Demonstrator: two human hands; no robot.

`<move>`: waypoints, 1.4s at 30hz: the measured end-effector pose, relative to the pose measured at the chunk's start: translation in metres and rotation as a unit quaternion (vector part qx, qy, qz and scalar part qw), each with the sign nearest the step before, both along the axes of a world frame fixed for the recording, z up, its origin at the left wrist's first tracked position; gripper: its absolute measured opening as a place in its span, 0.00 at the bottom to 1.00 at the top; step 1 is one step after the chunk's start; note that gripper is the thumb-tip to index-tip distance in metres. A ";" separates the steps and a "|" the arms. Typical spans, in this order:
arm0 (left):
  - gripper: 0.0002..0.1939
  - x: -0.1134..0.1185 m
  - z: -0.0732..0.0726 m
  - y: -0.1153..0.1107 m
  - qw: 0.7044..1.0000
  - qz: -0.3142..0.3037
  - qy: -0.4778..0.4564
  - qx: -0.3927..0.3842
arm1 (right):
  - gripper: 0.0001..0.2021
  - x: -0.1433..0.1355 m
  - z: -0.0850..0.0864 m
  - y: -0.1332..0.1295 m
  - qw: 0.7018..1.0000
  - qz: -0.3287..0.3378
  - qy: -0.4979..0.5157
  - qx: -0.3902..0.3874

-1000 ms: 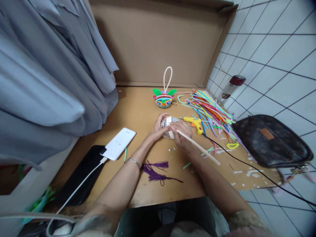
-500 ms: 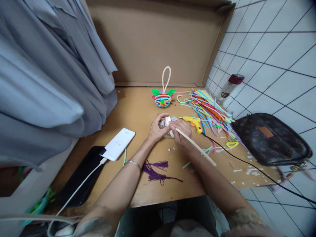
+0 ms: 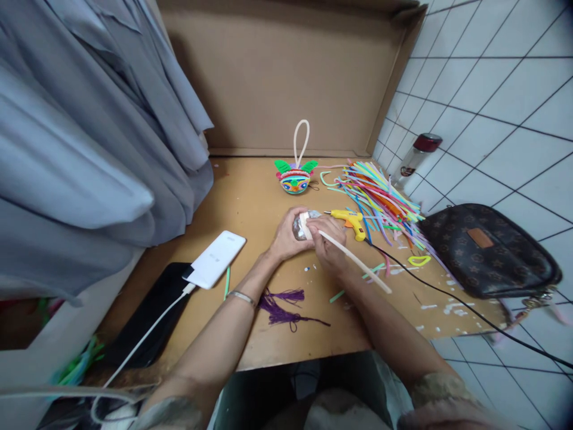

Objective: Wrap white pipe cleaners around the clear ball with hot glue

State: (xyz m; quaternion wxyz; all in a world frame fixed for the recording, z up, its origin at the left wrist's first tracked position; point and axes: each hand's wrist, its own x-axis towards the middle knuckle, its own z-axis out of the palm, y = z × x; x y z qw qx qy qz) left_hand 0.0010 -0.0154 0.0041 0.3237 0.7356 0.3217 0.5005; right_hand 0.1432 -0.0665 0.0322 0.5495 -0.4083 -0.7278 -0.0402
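On the clear curve: the smooth, rounded, see-through piece (image 3: 299, 228) could let the long, flat cream strip (image 3: 358, 260) slide askew, I judge, if either hand's grip slackens.
Loose strip end: it juts out past the right wrist, so a forearm bump could tug the wrapped part crooked.
Yellow gun: the yellow plastic glue gun (image 3: 350, 221) lies just beside the right hand (image 3: 331, 239), nozzle toward it; a sideways shift could mean a burn if the tip is hot, which I cannot tell.
Black cord: a snag on the thin black cable (image 3: 416, 280) could drag the gun.
Left fingers: the left hand (image 3: 284, 236) curls around the clear piece's left side, gripping it.
Right fingers: thumb and fingertips pinch the strip against the piece.
Clear piece: between the 2 hands, partly hidden by them.
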 end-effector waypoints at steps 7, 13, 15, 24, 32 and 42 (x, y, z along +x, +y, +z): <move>0.46 0.004 -0.004 -0.010 0.999 0.037 0.023 0.013 | 0.15 -0.001 0.000 -0.002 1.000 0.000 -0.011 -0.008; 0.46 0.009 -0.003 -0.013 0.998 0.053 0.009 0.021 | 0.16 0.000 -0.003 0.001 1.000 -0.002 0.004 -0.004; 0.45 0.009 -0.002 -0.013 0.998 0.051 0.008 0.026 | 0.17 0.000 -0.003 0.002 1.000 -0.005 0.004 -0.010; 0.35 0.013 -0.001 -0.008 0.995 0.057 -0.011 0.084 | 0.15 0.003 -0.003 0.003 1.000 0.003 0.011 -0.013; 0.41 0.009 -0.006 -0.004 0.991 0.066 -0.097 -0.061 | 0.18 0.015 -0.001 0.010 0.997 0.003 -0.076 -0.015; 0.41 -0.001 -0.006 0.004 0.984 0.070 -0.109 -0.120 | 0.26 0.072 0.020 0.024 0.776 -0.431 -0.148 -0.435</move>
